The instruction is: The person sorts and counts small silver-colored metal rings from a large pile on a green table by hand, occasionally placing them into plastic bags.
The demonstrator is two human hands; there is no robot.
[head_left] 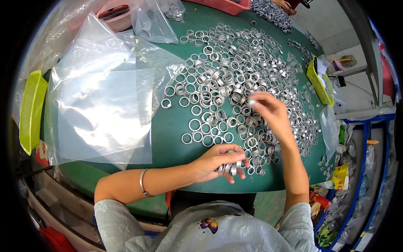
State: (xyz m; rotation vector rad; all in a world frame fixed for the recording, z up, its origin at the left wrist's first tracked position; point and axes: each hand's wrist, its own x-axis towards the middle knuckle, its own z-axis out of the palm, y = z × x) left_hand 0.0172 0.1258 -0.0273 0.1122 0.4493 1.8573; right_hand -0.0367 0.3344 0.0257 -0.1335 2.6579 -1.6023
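Many small silver metal rings [228, 77] are heaped and spread over the green table [176, 149]. My left hand [210, 161] is at the table's near edge, its fingers curled round several metal rings [230, 169]. Over the near side of the heap, my right hand [273, 112] has its thumb and fingertips pinched on a metal ring [251, 102], which looks slightly blurred. Loose rings lie flat on the table just beyond my left hand. Part of the heap is hidden behind my right hand and forearm.
Clear plastic bags [105, 109] cover the table's left side. A lime-green basket [32, 111] stands at the far left, another green basket [321, 82] on the right edge. Pink containers [226, 5] sit at the back. Another person's hand [285, 5] is at the far right. Blue shelving [364, 168] stands at right.
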